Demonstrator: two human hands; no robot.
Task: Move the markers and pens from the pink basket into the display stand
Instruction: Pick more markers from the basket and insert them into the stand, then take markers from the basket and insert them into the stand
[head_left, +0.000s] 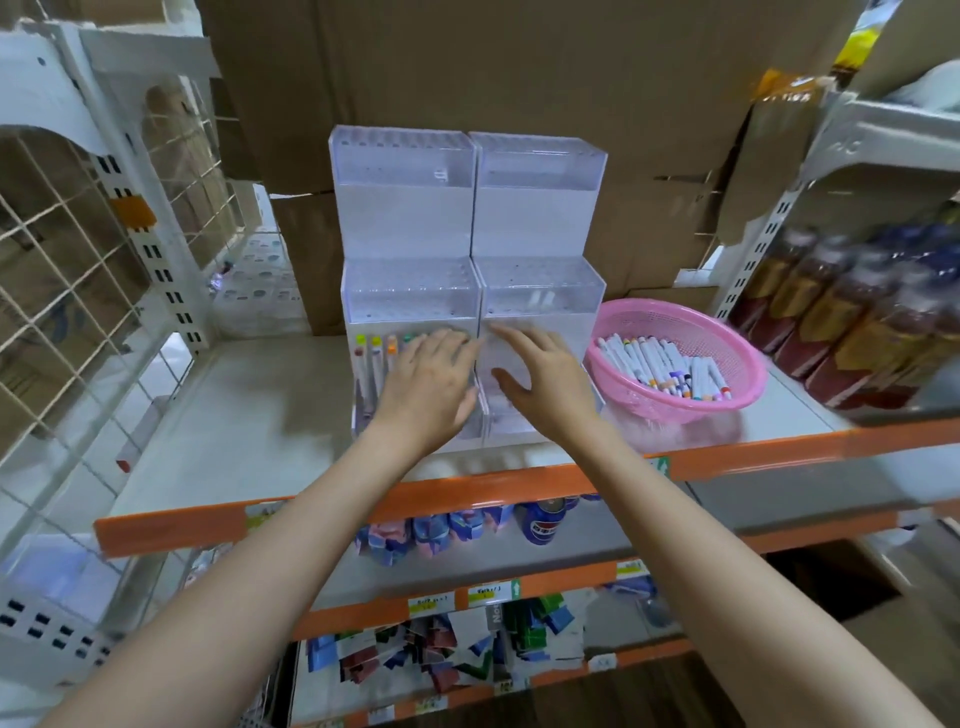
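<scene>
Your left hand (426, 384) and right hand (540, 382) were spread flat, holding nothing, over the lowest tier of the display stand (410, 218). They were possibly touching it, but blur hid contact. Risk: a shove could tip the seated markers (375, 364). Just right, the pink basket (691, 322) held loose markers (665, 364). White shelf (234, 415), cardboard boxes (519, 62) behind.

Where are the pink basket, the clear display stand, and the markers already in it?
pink basket (670, 408), head view, on its front wall.
display stand (402, 218), head view, on the upper left tier's front panel.
markers in the stand (375, 364), head view, on one marker's white barrel.
</scene>
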